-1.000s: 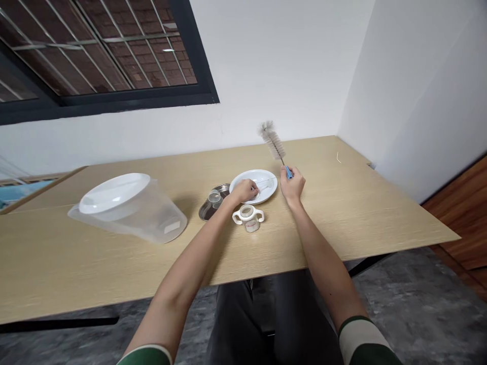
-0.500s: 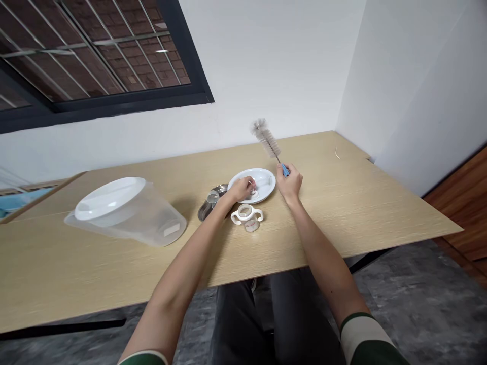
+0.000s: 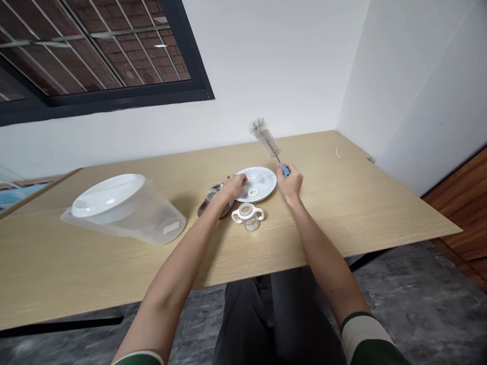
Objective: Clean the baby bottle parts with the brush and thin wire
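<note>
My right hand [image 3: 289, 181] is closed around the blue handle of a bottle brush [image 3: 265, 138], its pale bristles pointing up and away. My left hand [image 3: 236, 185] reaches over the left rim of the white plate [image 3: 271, 193], fingers pinched together; what is between them is hidden. A thin line stretches from near those fingertips across the plate, too fine to name. On the plate lies a white ring [image 3: 253, 193]. Just in front stands a small bottle [image 3: 251, 222] with two white handles and an uncovered mouth. Partly under my left forearm is a metal tray [image 3: 203, 207] with a clear cup [image 3: 211, 194].
A large translucent pitcher [image 3: 148, 218] with a white lid lies on its side at the left of the wooden table [image 3: 361, 203]. A small bent white strip [image 3: 338, 152] lies at the far right. A wall and a barred window stand behind.
My left hand has moved left, away from the white ring, which now shows fully on the plate. My right hand keeps the bottle brush in nearly the same place.
</note>
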Available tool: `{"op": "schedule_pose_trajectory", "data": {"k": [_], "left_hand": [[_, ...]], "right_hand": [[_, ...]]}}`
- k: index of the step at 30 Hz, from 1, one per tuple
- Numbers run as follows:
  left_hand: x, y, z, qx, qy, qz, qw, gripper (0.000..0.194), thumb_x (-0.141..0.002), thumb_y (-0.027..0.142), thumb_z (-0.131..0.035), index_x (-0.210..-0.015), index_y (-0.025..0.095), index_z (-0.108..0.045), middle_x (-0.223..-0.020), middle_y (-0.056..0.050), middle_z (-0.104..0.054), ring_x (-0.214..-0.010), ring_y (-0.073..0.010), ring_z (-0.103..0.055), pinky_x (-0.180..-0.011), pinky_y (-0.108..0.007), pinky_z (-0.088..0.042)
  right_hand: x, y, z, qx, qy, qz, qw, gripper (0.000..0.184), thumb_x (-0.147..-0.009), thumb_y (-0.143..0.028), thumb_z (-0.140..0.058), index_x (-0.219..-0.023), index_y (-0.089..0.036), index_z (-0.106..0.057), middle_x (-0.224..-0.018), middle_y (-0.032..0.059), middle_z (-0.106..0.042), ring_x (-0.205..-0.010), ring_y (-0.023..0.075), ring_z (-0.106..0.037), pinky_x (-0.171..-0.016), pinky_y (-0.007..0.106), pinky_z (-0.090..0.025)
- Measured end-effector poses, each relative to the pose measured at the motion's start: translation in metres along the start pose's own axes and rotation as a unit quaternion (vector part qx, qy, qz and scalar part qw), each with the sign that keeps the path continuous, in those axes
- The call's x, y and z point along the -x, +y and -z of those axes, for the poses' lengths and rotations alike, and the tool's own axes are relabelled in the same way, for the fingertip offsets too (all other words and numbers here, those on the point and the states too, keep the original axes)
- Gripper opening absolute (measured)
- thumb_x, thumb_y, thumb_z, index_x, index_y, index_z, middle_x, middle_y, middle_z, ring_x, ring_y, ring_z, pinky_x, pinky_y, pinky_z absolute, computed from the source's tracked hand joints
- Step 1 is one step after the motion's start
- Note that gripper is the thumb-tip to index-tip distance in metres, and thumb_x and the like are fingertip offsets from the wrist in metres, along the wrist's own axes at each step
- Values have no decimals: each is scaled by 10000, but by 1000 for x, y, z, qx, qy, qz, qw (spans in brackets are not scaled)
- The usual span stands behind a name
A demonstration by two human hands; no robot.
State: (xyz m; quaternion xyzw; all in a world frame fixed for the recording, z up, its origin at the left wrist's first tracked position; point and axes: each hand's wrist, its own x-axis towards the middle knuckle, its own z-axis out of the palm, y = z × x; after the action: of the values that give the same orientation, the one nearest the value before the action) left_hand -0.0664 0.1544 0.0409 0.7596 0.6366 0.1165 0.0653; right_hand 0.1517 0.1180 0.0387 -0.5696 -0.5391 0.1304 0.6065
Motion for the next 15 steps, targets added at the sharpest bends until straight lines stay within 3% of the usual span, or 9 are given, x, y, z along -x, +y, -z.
{"op": "schedule_pose_trajectory", "data": {"k": [11,15], "left_hand": [[-6,3,-5,-26,-47,-16,998,135,-805,193,-607,-774,195,-738,-916,-124,-759,-982,-292,-658,-1038,-434,-381],[-5,8,-3,-23,-33,-36,999,192,-802,227,-630,-939,197,-761,-1100,-139,-743,-1080,-302,-637,-1038,-412,-397]], "right_hand": [[1,-2,1,-1,-2,7,1000,286,-919,-433,-524,-869,-207,-692,-780,46,-718,-728,196,-608,-724,293,-423],[1,-3,1,-1,-5,8,1000,288,-924,-439,-518,-872,-212,-687,-760,40,-707,-728,197,-611,-723,292,-427]]}}
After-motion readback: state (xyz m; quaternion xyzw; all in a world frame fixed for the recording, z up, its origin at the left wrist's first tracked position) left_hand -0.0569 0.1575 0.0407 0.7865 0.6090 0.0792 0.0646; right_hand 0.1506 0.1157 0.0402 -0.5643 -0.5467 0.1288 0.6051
